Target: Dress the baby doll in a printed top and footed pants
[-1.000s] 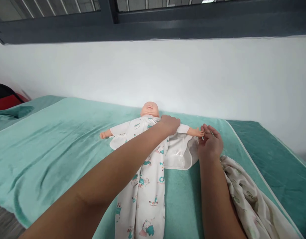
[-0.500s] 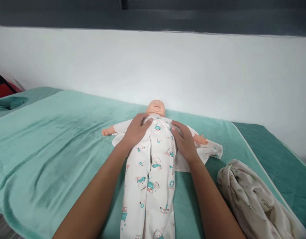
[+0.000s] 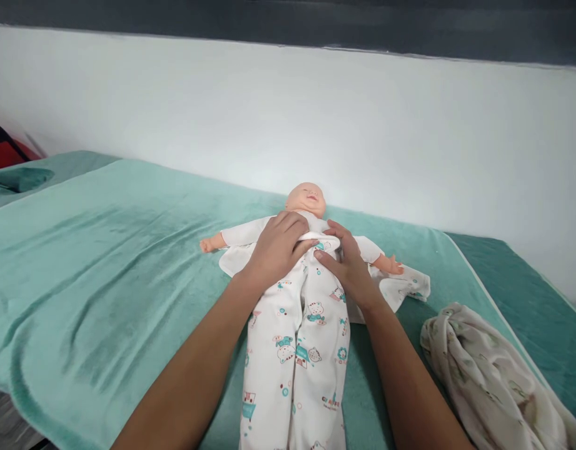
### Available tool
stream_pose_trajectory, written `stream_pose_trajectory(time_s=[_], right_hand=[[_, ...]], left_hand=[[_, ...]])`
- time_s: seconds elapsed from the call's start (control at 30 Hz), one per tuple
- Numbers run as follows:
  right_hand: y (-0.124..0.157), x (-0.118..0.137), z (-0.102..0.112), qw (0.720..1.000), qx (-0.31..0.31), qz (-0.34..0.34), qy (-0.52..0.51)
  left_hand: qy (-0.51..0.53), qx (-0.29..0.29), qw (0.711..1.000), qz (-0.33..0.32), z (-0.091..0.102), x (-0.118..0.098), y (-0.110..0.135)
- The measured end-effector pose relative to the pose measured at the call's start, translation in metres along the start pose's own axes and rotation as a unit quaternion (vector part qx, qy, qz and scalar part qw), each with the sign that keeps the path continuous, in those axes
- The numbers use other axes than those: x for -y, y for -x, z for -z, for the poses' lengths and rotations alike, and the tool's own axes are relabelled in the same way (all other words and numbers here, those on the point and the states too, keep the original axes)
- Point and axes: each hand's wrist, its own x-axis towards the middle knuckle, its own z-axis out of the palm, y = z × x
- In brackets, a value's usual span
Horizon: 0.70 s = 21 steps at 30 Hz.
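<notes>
A baby doll [image 3: 307, 197] lies on its back with both arms spread. It wears a white long-sleeved top and white printed baby pants [image 3: 292, 350] drawn high up its body. My left hand [image 3: 281, 247] is closed on the left side of the waistband, fingers over the chest and thumb near the middle. Opposite it, my right hand [image 3: 351, 265] pinches the other side of the waistband between thumb and fingers. Between the hands the waistband edge stands slightly raised and folded. Under the doll's arm at the right, a printed white garment [image 3: 407, 284] spreads out.
A green plush blanket [image 3: 142, 269] covers the surface beneath the doll. At the lower right lies a crumpled pale patterned cloth [image 3: 494, 375]. A white wall [image 3: 269, 119] rises behind the doll's head. Something red and black [image 3: 7, 147] shows at the far left.
My left hand has moved inward toward the middle of the waistband. The pants' top edge, earlier flat near the neck, is now folded and lower, showing more white top. The view has shifted slightly.
</notes>
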Motion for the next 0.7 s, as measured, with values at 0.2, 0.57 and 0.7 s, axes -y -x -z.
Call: stream_pose_trajectory(time_s=[0.2,0.57,0.7], right_hand=[[0.0,0.006,-0.002,0.993,-0.04,0.072,0.086],[0.011,0.004,0.008,0.996,-0.014,-0.043,0.078],[0.023,-0.004,0.019,0.991,0.055,-0.117,0.038]], left_hand=[[-0.102,-0.061,0.991,-0.061,-0.005,-0.001,0.004],[-0.05,-0.066,0.992,0.093,-0.002,0.006,0.028],[0.029,-0.021,0.982,0.183,0.009,0.012,0.049]])
